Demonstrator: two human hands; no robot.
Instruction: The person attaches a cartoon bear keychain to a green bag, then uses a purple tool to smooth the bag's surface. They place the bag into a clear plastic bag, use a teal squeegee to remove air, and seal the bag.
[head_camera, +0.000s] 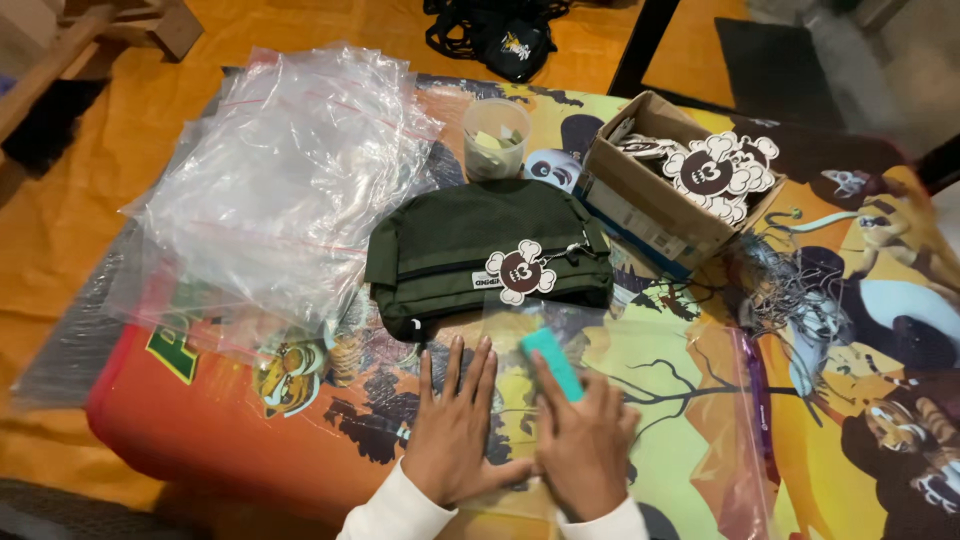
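We are pressing our left hand (455, 425) flat, fingers spread, on a clear plastic bag (620, 370) lying on the table (200, 420) near its front edge. Our right hand (585, 445) is lying just beside it, curled over a small teal card (552, 362) and pinning the card against the bag; we cannot tell whether the card is being gripped or only pushed.

The teal card is pointing up and to the left, away from us, its far end aimed at the dark green pouch (485, 255). That pouch is sitting just beyond both hands, its long axis running left to right, with a white skull-shaped tag (518, 272) hanging on its front. The right hand is slightly nearer the tag; the left is nearer the pouch's left end.

To the left, a loose heap of clear bags (280, 170) is crowding the pouch's side. A plastic cup (495, 138) is standing behind it, and a cardboard box (650, 215) of more tags is sitting to the right. The bag itself is stretching rightward over the most open room.
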